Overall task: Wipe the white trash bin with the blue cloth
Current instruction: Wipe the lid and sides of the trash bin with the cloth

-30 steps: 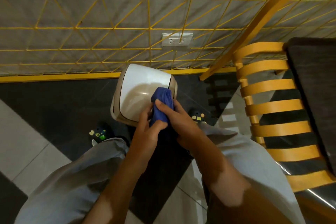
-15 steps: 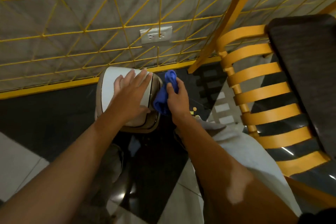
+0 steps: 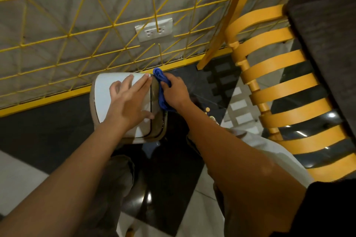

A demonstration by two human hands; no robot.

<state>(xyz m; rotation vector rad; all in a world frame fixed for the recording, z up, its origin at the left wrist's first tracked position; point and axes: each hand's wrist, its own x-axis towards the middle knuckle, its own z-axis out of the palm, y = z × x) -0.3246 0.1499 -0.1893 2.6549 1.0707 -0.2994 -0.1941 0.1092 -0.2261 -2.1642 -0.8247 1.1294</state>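
The white trash bin [image 3: 104, 92] stands on the dark floor against the yellow-gridded wall, seen from above with its white lid facing me. My left hand [image 3: 129, 100] lies flat on the lid, fingers spread and straight. My right hand [image 3: 174, 91] grips the bunched blue cloth [image 3: 161, 90] and holds it against the bin's right side. Part of the cloth is hidden under my fingers.
A yellow slatted chair [image 3: 279, 86] stands close on the right beside a dark tabletop [image 3: 327, 44]. A yellow bar [image 3: 231, 15] leans against the wall. A wall socket [image 3: 154, 30] sits above the bin. My knees fill the lower frame.
My left hand let go of the cloth and settled flat on the lid. My right hand carried the cloth from the lid to the bin's right side and farther toward the wall.
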